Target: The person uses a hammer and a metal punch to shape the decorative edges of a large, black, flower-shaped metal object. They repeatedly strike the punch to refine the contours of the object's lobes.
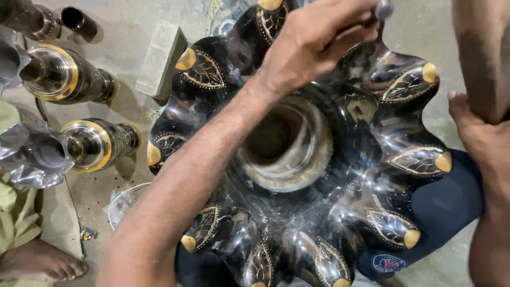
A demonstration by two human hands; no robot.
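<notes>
We look straight down into a large black vase (297,159) with a wide scalloped mouth, its glossy rim set with leaf panels outlined in gold and tipped with gold ovals; it stands between our knees, over dark trousers (446,202) and a bare concrete floor (122,48). Our left hand (313,42) reaches across the mouth to the far edge, its grip pinched together on a small tool (383,9) whose tip touches the rim near the top of the frame; by our judgement the step in hand is fine detailing of the ornament, and the next move calls for a steady wrist and a slight turn of the piece. Our right hand (478,127) rests at the rim's right side; whether its grip is apart or together we cannot tell. At left lie two gold-banded vases (79,111), a grey block (159,58) and another person's bare foot (37,263).
</notes>
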